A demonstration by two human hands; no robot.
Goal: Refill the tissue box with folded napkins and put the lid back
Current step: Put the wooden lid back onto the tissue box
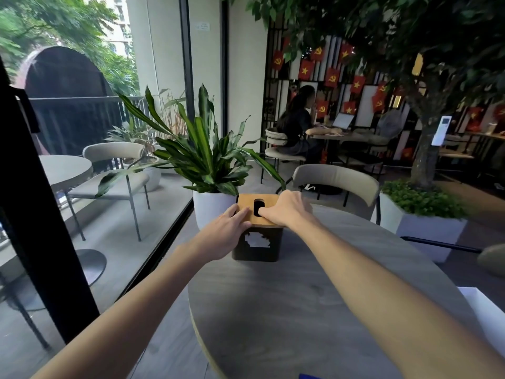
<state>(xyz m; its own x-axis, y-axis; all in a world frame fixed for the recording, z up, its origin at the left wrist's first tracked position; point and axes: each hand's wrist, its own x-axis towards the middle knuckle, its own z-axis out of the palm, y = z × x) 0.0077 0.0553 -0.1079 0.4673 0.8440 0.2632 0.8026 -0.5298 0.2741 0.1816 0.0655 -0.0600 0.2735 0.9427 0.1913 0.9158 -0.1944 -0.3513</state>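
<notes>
A dark square tissue box [257, 246] with a white mark on its front stands on the far side of a round grey table [300, 310]. A wooden lid [246, 202] with an oval slot sits on top of the box. My left hand [228, 228] grips the box's upper left corner, fingers lying over the lid's left edge. My right hand [287, 209] rests on the lid's right side, its thumb reaching into the slot. No napkins show.
A potted plant in a white pot [210, 209] stands just behind the box. A beige chair [336, 181] faces the table's far edge. A white sheet or box [483, 310] lies at the table's right. A person sits at a distant table [297, 124].
</notes>
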